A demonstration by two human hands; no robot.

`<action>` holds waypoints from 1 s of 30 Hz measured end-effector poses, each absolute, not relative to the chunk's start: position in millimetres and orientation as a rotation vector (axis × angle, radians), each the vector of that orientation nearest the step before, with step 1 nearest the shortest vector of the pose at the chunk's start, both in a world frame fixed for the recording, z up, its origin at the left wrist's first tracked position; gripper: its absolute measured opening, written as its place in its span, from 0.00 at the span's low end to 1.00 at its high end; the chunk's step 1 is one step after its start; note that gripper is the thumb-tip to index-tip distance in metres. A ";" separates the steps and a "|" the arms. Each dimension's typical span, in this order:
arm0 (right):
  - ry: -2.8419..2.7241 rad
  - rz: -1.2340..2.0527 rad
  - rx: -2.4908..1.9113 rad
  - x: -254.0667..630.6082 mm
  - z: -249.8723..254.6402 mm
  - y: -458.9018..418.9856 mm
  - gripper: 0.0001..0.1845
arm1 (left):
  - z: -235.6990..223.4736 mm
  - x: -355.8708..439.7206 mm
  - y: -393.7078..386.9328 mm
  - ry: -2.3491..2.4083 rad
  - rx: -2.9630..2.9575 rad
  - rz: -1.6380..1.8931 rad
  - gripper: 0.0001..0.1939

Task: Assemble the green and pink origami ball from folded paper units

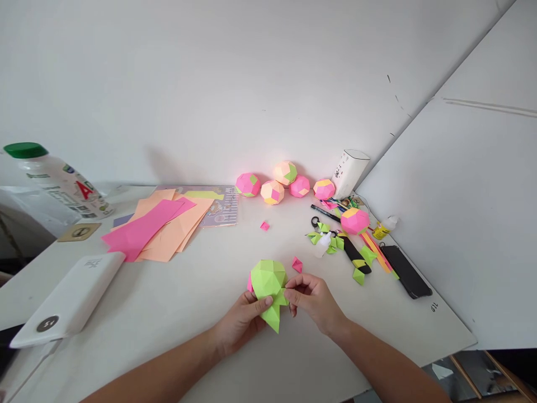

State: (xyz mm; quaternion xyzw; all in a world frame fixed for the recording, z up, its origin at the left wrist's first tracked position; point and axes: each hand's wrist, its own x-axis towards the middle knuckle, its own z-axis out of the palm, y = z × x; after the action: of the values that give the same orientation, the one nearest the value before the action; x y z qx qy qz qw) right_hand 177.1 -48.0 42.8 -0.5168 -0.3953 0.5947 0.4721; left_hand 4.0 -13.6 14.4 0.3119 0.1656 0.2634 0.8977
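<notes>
Above the front part of the desk, my left hand [241, 322] holds a partly formed green paper ball [267, 277] from below, its thumb pressed on the front. A pointed green flap hangs down from the ball, and a bit of pink shows on its left side. My right hand [312, 302] pinches the ball's right edge, where a small green piece sticks out between thumb and fingers. Just beyond my right hand lies a small folded pink paper piece [297, 265]. Another pink piece [264, 225] rests farther back. The ball's underside is hidden.
Several finished paper balls [272, 192] stand along the wall. Right: green scraps [335, 243], a utility knife [354, 254], a glue bottle [385, 227] and a black phone [405, 271]. Left: paper sheets [168, 232], a white power bank [71, 299] and a green-capped bottle [62, 184].
</notes>
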 end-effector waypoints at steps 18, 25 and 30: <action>-0.997 1.471 -1.264 176.5 42.6 -48.7 0.13 | 14.7 3.6 -14.0 0.422 0.636 0.544 0.13; -0.980 1.480 -1.277 175.8 43.5 -49.1 0.14 | 9.0 1.9 -13.5 0.495 0.614 0.542 0.13; -0.985 1.480 -1.274 176.3 42.1 -48.9 0.14 | 11.0 2.1 -13.4 0.476 0.611 0.537 0.13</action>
State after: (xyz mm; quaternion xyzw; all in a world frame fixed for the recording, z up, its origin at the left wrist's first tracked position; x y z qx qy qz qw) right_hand 176.3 -48.9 42.1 -0.5176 -0.3999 0.6010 0.4594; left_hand 2.1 -13.4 11.0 0.2941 0.2295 0.2588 0.8910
